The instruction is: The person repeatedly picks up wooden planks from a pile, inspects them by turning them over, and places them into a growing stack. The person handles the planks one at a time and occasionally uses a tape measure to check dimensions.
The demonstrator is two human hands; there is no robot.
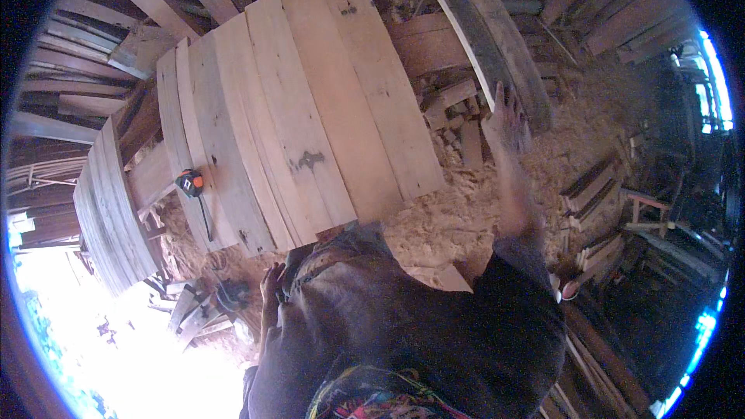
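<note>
While glare whites out the lower left, a set of narrow, greyish boards [116,213] lies side by side near that edge, with many loose timbers piled behind it. Next to the right comes a tape measure [189,182], black and orange, resting on the row of pale planks [341,101]; its dark strap [206,219] trails toward the person. These planks lie edge to edge, their ends uneven, some marked with dark knots. Below their near ends, the left hand [272,279] hangs beside the person's dark shirt [403,318], fingers loosely bent; whether it has hold of anything, I cannot tell. Right of the planks, offcuts [469,143] lie heaped near the sawdust-covered floor [446,229]. Past them, the right hand [508,120] reaches out at the end of a stretched arm, fingers extended and a little apart on the near part of a long board [493,39] with a pale edge and a dark, weathered face; blur hides how firmly it grips, if at all. Farther right, short timber pieces [594,194] sit stacked on the floor.
</note>
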